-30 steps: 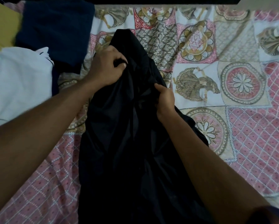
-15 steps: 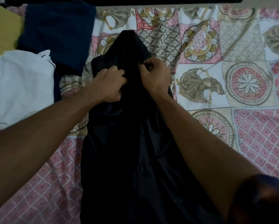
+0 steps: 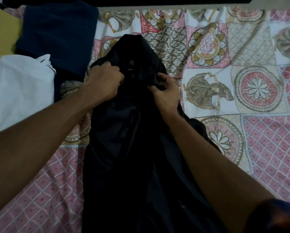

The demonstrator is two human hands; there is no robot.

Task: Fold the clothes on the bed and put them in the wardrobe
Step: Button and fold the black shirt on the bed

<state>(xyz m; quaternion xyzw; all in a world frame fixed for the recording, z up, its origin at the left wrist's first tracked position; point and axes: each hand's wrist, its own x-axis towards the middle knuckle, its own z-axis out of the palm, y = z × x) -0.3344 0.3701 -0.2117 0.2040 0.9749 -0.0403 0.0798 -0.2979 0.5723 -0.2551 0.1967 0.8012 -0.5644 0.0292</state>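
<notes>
A black shirt (image 3: pixel 132 148) lies lengthwise on the patterned bedspread (image 3: pixel 266 148), collar end away from me, with a small label showing inside the neck. My left hand (image 3: pixel 105 81) grips the fabric at the left side of the collar. My right hand (image 3: pixel 165 91) pinches the fabric at the right side of the collar. The shirt's lower part runs out of the bottom of the view between my forearms.
A white garment (image 3: pixel 18 91) lies at the left, a dark blue garment (image 3: pixel 58 34) behind it, and something yellow (image 3: pixel 1 36) at the far left edge. The bed's far edge (image 3: pixel 174 6) meets a dark band at the top.
My two hands have moved apart at the collar, spreading it so the inner neck label now shows. One second ago my right hand held the shirt lower on its right side.
</notes>
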